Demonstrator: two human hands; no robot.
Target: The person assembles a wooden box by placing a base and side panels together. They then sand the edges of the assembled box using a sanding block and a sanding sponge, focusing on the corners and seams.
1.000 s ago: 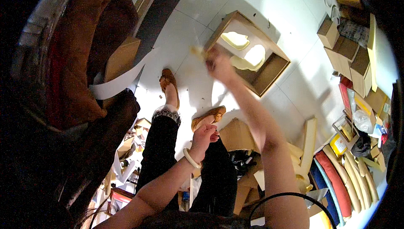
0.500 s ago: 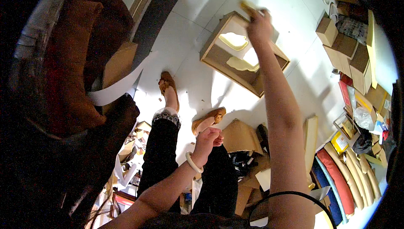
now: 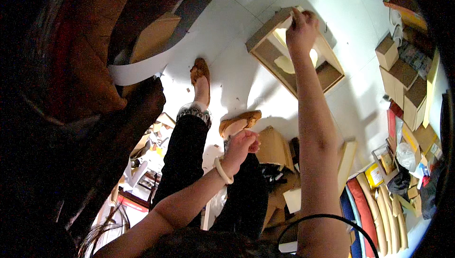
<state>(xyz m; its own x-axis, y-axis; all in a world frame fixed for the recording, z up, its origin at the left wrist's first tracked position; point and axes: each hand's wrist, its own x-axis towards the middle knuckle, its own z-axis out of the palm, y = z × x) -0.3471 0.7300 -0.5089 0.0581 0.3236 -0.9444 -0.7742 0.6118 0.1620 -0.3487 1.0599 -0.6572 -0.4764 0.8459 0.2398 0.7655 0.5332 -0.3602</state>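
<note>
My right arm reaches out to a shallow tan open box [image 3: 266, 28] on the white floor. My right hand [image 3: 302, 34] hangs over the box's far part, fingers pinched together. A pale bit shows at the fingertips, too small to name. Inside the box lies a flat pale yellow patch [image 3: 284, 64]; my hand and forearm hide part of the interior. My left hand [image 3: 242, 150], with a cream bangle [image 3: 222, 171] at the wrist, is curled closed above my right leg. Whatever its fingers may hold is hidden.
My feet in brown shoes [image 3: 241, 121] stand on the near side of the box. An opened cardboard carton [image 3: 275, 148] is close by. Stacked cardboard boxes [image 3: 397, 79] and fabric rolls [image 3: 364, 206] line the right. A brown padded seat [image 3: 90, 35] fills the left.
My right hand has come from the box's far edge to over its inside; the yellowish thing it held shows less. My left hand stays curled. The whole view has shifted somewhat.
</note>
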